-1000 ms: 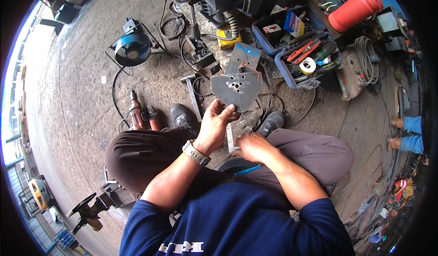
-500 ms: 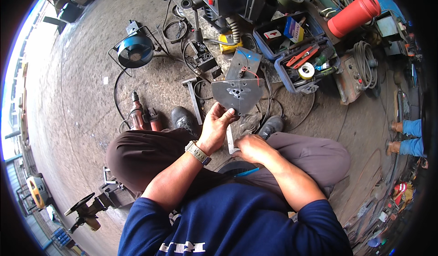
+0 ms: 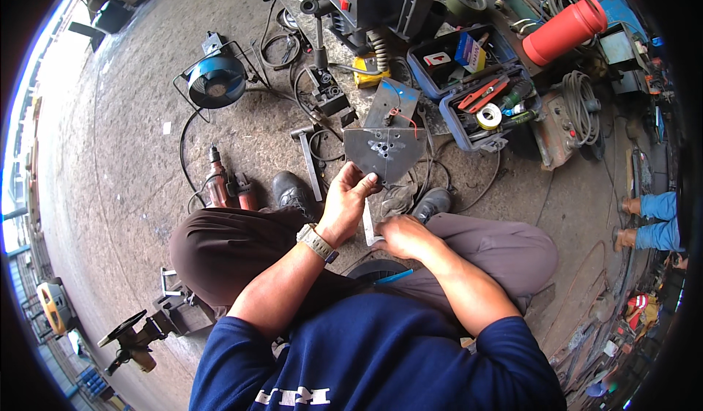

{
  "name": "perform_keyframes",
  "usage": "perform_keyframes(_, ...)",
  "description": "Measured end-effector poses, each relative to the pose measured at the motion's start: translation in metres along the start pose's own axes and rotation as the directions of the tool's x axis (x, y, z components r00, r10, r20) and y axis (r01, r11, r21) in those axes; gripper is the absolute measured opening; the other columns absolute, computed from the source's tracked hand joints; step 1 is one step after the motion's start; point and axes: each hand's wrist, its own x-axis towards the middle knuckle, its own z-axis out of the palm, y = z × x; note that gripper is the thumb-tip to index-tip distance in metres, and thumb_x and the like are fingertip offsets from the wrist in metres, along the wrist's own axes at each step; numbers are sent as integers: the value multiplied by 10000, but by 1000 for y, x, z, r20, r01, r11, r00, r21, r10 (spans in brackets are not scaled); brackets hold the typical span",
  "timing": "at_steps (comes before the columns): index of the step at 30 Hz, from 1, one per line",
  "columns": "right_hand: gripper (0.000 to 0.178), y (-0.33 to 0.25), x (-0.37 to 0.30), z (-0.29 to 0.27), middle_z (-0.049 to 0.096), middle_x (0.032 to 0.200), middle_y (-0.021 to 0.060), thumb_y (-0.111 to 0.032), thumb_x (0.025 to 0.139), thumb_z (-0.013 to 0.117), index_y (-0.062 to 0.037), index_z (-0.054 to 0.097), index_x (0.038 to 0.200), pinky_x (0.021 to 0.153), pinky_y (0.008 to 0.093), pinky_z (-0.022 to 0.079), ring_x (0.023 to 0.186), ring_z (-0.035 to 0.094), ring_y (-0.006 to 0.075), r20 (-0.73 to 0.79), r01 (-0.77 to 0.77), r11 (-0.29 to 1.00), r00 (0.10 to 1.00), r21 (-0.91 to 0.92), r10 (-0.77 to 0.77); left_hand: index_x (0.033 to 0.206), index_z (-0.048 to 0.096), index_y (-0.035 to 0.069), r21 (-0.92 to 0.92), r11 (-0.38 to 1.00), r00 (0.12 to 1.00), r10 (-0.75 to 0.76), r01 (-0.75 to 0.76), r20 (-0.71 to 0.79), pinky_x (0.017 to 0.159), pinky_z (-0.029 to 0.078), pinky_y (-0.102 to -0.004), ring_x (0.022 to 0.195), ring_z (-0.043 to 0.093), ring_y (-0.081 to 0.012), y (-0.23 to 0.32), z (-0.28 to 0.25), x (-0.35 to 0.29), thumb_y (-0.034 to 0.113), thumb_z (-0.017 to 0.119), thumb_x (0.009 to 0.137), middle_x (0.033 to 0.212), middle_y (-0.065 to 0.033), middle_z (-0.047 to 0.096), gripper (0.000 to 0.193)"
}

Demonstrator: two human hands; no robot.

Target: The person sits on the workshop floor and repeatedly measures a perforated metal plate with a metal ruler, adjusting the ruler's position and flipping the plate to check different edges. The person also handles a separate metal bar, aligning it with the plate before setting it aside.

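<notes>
My left hand [image 3: 346, 199], with a watch on its wrist, pinches the near edge of a dark metal plate [image 3: 399, 163]. The thumb lies on top, and the fingers are partly hidden underneath. Several drilled holes and pale scuff marks show around the plate's middle. Lower and to the right, my right hand [image 3: 403, 237] is closed around the lower end of a pale, narrow metal strip [image 3: 368, 221], bent at the bottom. The strip's upper end runs up beside my left thumb. Beyond the held plate stands another grey plate [image 3: 390, 103] with blue marks and a thin red wire.
A drill machine [image 3: 373, 1] stands ahead, near an open blue toolbox [image 3: 469, 146]. A red cylinder [image 3: 565, 30] and a coiled cable [image 3: 582, 107] are at right. On the left are a blue fan [image 3: 217, 83], a red power tool [image 3: 217, 184] and a hammer [image 3: 310, 166].
The plate in my left hand has shifted very slightly to the right. Both hands keep almost the same pose and grip.
</notes>
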Motion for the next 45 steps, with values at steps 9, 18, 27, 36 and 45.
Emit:
perform_keyframes(9, 320, -2, 0, -3, 716, 860, 184, -316, 804, 765, -39, 722, 959, 787, 482, 541, 860, 700, 376, 28, -15, 1000, 999, -27, 16, 1152, 577, 26, 50, 998, 1000, 27, -28, 15, 865, 510, -312, 943, 614, -132, 0, -2, 1, 62, 614, 972, 1043, -53, 650, 187)
perform_keyframes(18, 335, 1, 0, 0, 715, 878, 188, -333, 822, 751, -40, 710, 978, 812, 479, 539, 891, 696, 374, 29, 3, 998, 1000, -60, -2, 1247, 561, 20, 116, 992, 998, 37, -43, 58, 910, 524, -327, 1021, 626, -146, -3, -8, 4, 77, 617, 975, 1159, -63, 648, 284)
perform_keyframes(27, 370, -2, 1, -3, 709, 935, 187, -357, 828, 738, -31, 704, 999, 829, 484, 529, 932, 683, 379, 90, -35, 997, 995, -73, 41, 1153, 581, 13, 94, 995, 999, 20, -23, 28, 858, 518, -301, 942, 618, -129, 2, -4, 5, 52, 613, 971, 1053, -52, 652, 188)
perform_keyframes(36, 333, -2, -1, -3, 717, 899, 177, -338, 826, 743, -46, 710, 983, 823, 482, 531, 909, 693, 369, 52, -10, 997, 999, -82, 15, 1165, 582, 11, 88, 996, 999, 19, -21, 29, 842, 522, -299, 925, 616, -125, 3, -3, 5, 54, 617, 970, 1046, -50, 648, 203)
perform_keyframes(45, 344, -3, -1, -2, 716, 916, 177, -345, 828, 743, -35, 706, 972, 834, 479, 527, 929, 690, 368, 65, -12, 996, 998, -89, 17, 1161, 586, 18, 85, 996, 1000, -11, 9, 29, 834, 526, -300, 915, 618, -125, 5, -4, 6, 61, 612, 973, 1039, -49, 646, 194)
